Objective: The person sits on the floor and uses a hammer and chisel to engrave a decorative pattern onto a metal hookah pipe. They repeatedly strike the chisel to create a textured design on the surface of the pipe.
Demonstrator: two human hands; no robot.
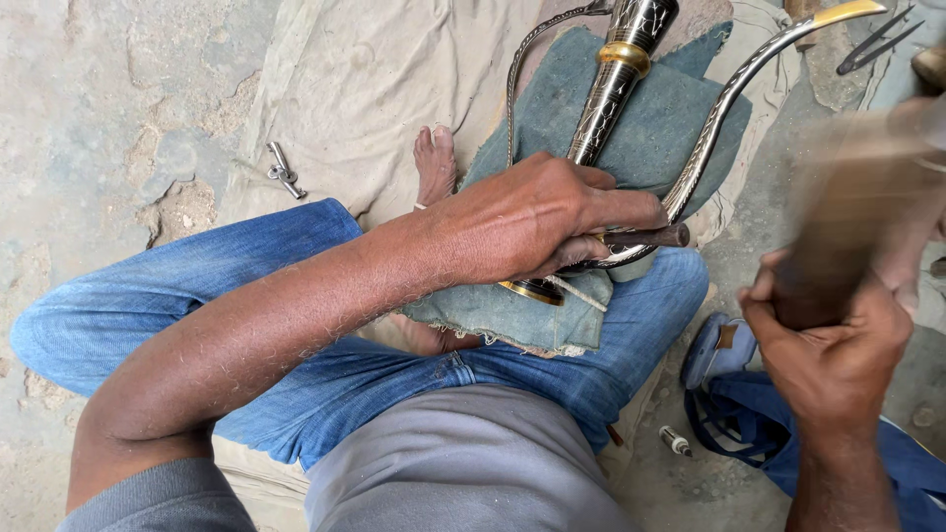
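Rough, cracked concrete floor (118,118) fills the left of the frame, with a small metal key-like piece (284,173) lying at upper left beside the beige cloth (345,89) we sit on in blue jeans. At centre our left hand (537,222) closes around a dark metal punch (645,236), pressing it against the engraved silver sheath (616,84) and its curved guard (724,103) resting on a blue-green rag (650,128) across our lap. At right our right hand (833,345) grips a blurred wooden mallet (852,207) above a blue strap (734,414).
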